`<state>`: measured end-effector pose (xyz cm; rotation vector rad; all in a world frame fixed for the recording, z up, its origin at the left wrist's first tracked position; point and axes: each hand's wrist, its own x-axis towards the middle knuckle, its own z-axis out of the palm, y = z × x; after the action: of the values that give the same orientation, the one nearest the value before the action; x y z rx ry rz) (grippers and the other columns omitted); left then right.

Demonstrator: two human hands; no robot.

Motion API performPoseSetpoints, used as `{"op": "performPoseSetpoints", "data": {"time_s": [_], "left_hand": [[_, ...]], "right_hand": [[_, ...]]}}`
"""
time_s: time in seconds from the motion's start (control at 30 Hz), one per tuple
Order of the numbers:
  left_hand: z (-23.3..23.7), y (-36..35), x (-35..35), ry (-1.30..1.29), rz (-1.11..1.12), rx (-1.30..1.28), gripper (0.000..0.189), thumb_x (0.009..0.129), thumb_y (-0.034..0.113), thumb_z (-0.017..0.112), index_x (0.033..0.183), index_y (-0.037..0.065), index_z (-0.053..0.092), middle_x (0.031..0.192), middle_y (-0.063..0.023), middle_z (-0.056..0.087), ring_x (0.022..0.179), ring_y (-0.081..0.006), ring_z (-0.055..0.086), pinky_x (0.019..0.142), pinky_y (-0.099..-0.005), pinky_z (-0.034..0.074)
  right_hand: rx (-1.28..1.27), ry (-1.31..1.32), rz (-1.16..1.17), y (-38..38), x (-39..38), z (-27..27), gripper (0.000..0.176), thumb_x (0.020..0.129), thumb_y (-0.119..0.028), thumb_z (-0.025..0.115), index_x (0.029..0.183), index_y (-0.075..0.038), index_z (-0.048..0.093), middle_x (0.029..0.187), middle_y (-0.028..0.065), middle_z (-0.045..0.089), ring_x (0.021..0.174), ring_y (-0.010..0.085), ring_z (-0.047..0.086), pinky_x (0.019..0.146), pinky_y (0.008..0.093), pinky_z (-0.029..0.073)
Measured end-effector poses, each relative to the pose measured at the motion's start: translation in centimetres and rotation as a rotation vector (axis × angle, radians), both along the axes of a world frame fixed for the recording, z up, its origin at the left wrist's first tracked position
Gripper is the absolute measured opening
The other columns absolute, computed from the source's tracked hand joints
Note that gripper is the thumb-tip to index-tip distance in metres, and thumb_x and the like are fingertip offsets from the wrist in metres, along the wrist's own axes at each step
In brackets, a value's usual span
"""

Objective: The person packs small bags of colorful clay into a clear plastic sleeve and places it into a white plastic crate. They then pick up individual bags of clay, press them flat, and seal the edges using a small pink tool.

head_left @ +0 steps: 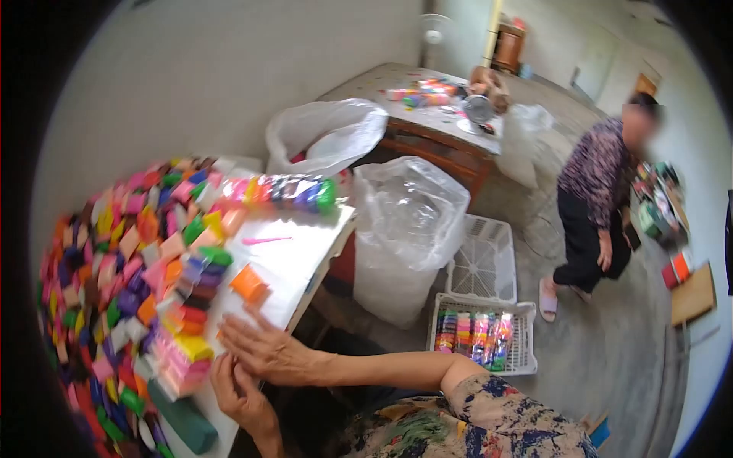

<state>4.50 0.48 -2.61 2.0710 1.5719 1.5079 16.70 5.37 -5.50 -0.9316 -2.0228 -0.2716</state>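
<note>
My right hand [263, 347] reaches over the near edge of the white table [286, 259], its fingers stretched out. A tiny orange spot shows at its fingertips, too blurred to name. Just below it, my left hand [243, 398] has its fingers curled together; what they hold, if anything, is hidden. In front of both hands lies a row of small coloured packets [191, 347], from pink and yellow to red, purple and green. An orange packet [250, 284] lies apart, beyond my right fingers. Farther off are a thin pink stick [266, 240] and a clear sleeve of coloured packets [282, 192].
A large heap of coloured packets [107, 298] covers the table's left side, with a dark green block [182, 418] near me. Clear plastic bags [401, 267] stand beyond the table. A white crate [523, 340] holds filled sleeves. Another person [599, 183] walks at the right.
</note>
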Motion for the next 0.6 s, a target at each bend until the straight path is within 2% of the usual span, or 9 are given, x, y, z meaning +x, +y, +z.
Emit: {"op": "performPoseSetpoints", "data": {"time_s": [0.03,0.1,0.27,0.37,0.4,0.5,0.6], "left_hand": [[-0.2,0.1,-0.2,0.013,0.003,0.004,0.02,0.095,-0.001,0.055,0.112,-0.008,0.063,0.115,-0.0204,0.063,0.107,-0.0349,0.061,0.096,-0.0407,0.048],[-1.2,0.6,-1.3,0.044,-0.029,0.03,0.021,0.099,0.003,0.053,0.116,-0.007,0.062,0.117,-0.0174,0.064,0.109,-0.0284,0.061,0.095,-0.0359,0.048],[-0.4,0.3,-1.3,0.042,0.007,-0.031,0.023,0.102,0.005,0.051,0.116,-0.009,0.061,0.115,-0.0181,0.064,0.106,-0.028,0.061,0.095,-0.0358,0.048],[-0.8,0.6,-1.5,-0.114,-0.001,-0.127,0.023,0.1,0.006,0.052,0.115,-0.009,0.062,0.114,-0.0179,0.064,0.105,-0.0283,0.06,0.095,-0.0366,0.047],[1.6,-0.2,0.1,0.039,0.0,0.1,0.016,0.096,0.008,0.061,0.107,-0.002,0.068,0.096,-0.0142,0.068,0.088,-0.0205,0.065,0.08,-0.0271,0.055],[2.1,-0.7,-0.3,0.037,-0.026,0.014,0.024,0.096,0.004,0.059,0.115,-0.009,0.066,0.11,-0.0194,0.068,0.093,-0.0221,0.066,0.083,-0.0285,0.057],[1.3,-0.4,-1.1,-0.234,-0.115,-0.089,0.022,0.097,0.002,0.057,0.113,-0.01,0.065,0.105,-0.0173,0.067,0.09,-0.0218,0.066,0.077,-0.0299,0.059]], "right_hand": [[-0.027,0.025,0.031,0.2,-0.1,-0.1,0.051,0.084,-0.018,0.059,0.127,0.009,0.057,0.138,0.0232,0.054,0.136,0.0358,0.046,0.118,0.0575,0.025],[-0.003,0.054,0.049,0.3,-0.3,-0.4,0.053,0.083,-0.018,0.06,0.127,0.011,0.055,0.134,0.0254,0.055,0.133,0.0373,0.049,0.118,0.0552,0.03],[0.008,0.082,0.065,0.6,-0.7,-1.0,0.054,0.084,-0.018,0.061,0.126,0.014,0.054,0.132,0.0278,0.056,0.131,0.0398,0.05,0.117,0.051,0.034],[0.011,0.091,0.078,0.8,-0.7,-1.2,0.054,0.085,-0.02,0.06,0.126,0.015,0.054,0.132,0.0283,0.056,0.131,0.0405,0.05,0.117,0.0505,0.033],[0.011,0.071,0.084,0.8,-0.6,-1.2,0.054,0.087,-0.022,0.06,0.126,0.015,0.054,0.13,0.0288,0.056,0.132,0.0411,0.049,0.117,0.0507,0.033],[-0.007,0.067,0.113,0.9,-0.4,-1.2,0.054,0.089,-0.024,0.06,0.125,0.015,0.054,0.131,0.0288,0.055,0.131,0.0409,0.05,0.116,0.0516,0.034],[-0.043,0.033,0.117,0.9,-0.3,-0.7,0.056,0.089,-0.026,0.061,0.128,0.014,0.052,0.133,0.0288,0.053,0.133,0.0408,0.048,0.118,0.0551,0.029]]}}
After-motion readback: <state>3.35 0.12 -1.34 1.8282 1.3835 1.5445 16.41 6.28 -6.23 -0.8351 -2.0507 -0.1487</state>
